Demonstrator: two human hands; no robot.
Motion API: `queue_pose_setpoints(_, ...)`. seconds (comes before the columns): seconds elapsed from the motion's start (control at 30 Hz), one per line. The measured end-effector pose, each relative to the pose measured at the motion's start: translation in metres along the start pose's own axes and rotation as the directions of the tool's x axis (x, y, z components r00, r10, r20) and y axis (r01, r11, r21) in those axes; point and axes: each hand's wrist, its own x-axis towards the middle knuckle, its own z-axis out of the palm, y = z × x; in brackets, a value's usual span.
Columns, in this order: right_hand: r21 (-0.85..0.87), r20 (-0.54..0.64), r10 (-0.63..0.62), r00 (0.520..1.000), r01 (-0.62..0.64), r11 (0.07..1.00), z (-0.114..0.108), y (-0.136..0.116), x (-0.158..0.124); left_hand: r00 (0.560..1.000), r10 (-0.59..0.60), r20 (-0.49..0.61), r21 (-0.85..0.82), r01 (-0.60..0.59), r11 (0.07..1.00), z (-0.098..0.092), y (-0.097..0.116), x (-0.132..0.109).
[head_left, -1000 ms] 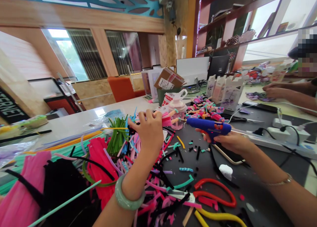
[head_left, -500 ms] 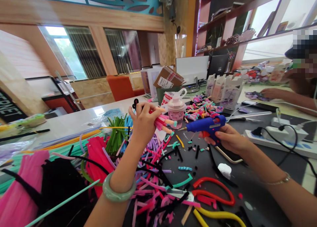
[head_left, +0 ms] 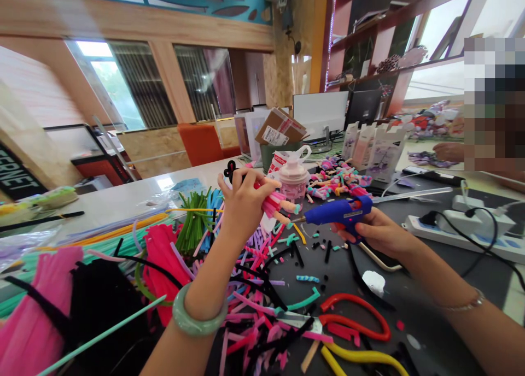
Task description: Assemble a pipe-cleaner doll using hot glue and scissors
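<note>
My left hand [head_left: 245, 207] grips a small pipe-cleaner figure [head_left: 275, 202] with pink and peach limbs and a black loop on top. My right hand [head_left: 383, 236] is shut around the grip of a blue hot glue gun [head_left: 338, 212], and a long translucent glue stick [head_left: 412, 195] runs from its rear. The gun's nozzle [head_left: 296, 219] points left at the figure's legs, very close to them, though I cannot tell if they touch. Below my hands, cut pipe-cleaner pieces [head_left: 305, 279] lie scattered over the dark table [head_left: 414, 321].
Bundled pipe cleaners [head_left: 41, 316] fill the left foreground. A pink jar [head_left: 293, 182] and a heap of figures [head_left: 338, 178] stand ahead. A phone [head_left: 379, 258] lies under my right hand. A power strip [head_left: 455, 233] sits right, beyond it a co-worker's hand [head_left: 447, 152].
The glue gun's nozzle has moved left, closer to the figure. My left hand has turned the figure and shifted slightly right. The view has tilted a little.
</note>
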Motion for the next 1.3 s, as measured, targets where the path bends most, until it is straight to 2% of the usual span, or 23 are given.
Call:
queue_pose_setpoints(0.17,-0.045,0.026,0.011,1.000,-0.009,0.999,-0.0009,0.0006,-0.0005,1.000,0.013,-0.002,-0.001,-0.013,1.000,0.0015,0.0003,-0.0006)
queue_pose_setpoints(0.5,0.008,-0.026,0.019,0.999,-0.018,1.000,-0.0010,-0.0013,-0.0008,1.000,-0.015,0.006,-0.059,0.015,0.998,0.0011,0.0015,0.0016)
queue_pose_setpoints(0.9,0.101,-0.059,-0.038,0.998,0.044,0.994,-0.0014,-0.0021,-0.0039,0.998,-0.052,-0.024,-0.205,0.046,0.978,0.0046,0.0016,0.0032)
queue_pose_setpoints(1.3,0.077,-0.046,-0.062,0.997,0.065,0.995,-0.0096,0.0024,-0.0046,0.995,-0.090,-0.030,-0.250,0.080,0.965,0.0043,0.0026,0.0043)
